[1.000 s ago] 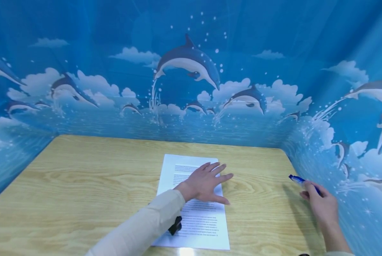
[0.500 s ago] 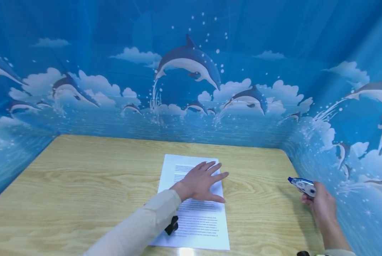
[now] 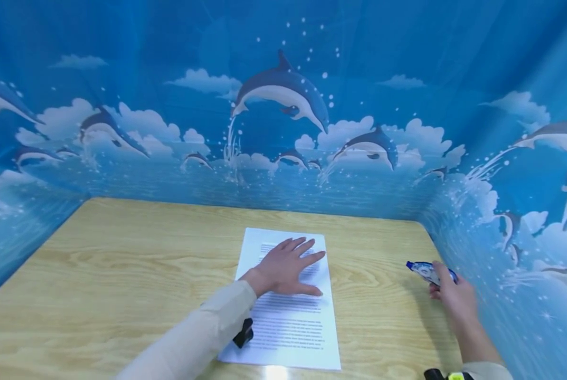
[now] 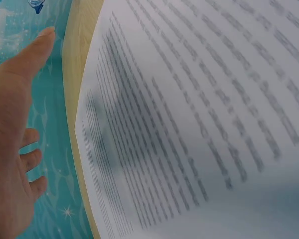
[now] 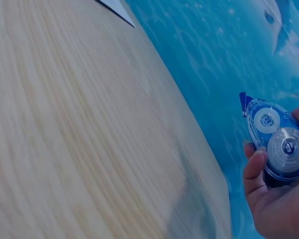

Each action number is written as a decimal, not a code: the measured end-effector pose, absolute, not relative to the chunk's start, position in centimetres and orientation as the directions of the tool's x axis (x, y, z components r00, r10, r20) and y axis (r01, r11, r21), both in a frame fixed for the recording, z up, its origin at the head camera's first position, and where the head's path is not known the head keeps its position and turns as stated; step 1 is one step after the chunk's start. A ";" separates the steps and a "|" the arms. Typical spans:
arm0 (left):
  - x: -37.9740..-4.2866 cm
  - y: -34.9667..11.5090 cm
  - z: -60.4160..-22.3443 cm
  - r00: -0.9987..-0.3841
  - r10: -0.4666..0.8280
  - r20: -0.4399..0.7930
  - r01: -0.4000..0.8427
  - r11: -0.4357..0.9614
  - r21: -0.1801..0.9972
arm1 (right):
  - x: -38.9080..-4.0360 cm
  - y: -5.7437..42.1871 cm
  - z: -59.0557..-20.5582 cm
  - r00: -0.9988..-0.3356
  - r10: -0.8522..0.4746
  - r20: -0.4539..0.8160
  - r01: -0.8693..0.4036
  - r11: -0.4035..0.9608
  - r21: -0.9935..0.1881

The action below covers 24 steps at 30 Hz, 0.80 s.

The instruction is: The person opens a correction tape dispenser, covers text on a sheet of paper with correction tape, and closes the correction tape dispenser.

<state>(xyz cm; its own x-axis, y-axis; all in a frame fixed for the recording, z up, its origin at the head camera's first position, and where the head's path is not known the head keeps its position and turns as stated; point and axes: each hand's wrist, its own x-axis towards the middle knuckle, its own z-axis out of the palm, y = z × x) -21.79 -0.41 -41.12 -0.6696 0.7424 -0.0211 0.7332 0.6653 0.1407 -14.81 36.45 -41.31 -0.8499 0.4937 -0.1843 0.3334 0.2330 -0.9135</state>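
A blue, clear-cased correction tape dispenser (image 5: 285, 147) is gripped between the thumb and fingers of my right hand (image 3: 456, 298), raised over the right part of the table. Its dark blue tip points left in the head view, and two round spools show through the case. My left hand (image 3: 283, 268) is spread over the printed paper (image 3: 293, 338), fingers straight and apart, palm down. In the left wrist view a shadow falls across the lines of text, and the left hand (image 4: 12, 124) appears at the left edge, holding nothing.
The wood-grain table (image 3: 136, 264) spreads out on both sides of the paper. A blue curtain (image 3: 193, 132) printed with dolphins closes off its back and sides. Black straps show at both wrists.
My right hand has turned the correction tape and moved it left, toward the paper. My left hand has shifted slightly left over the sheet, its fingers still spread.
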 end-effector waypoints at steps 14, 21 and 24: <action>-22.0 -4.7 -41.1 -0.756 0.654 -0.033 0.643 0.750 0.152 | -16.9 29.6 -40.8 -0.927 0.347 -0.140 0.274 0.375 -0.886; -21.9 -7.2 -41.3 -0.777 0.630 -0.002 0.622 0.767 0.158 | -17.8 26.6 -41.2 -0.946 0.284 -0.159 0.262 0.374 -0.890; -21.9 -8.0 -41.4 -0.785 0.619 -0.002 0.612 0.776 0.151 | -18.2 25.4 -41.5 -0.952 0.254 -0.170 0.260 0.377 -0.889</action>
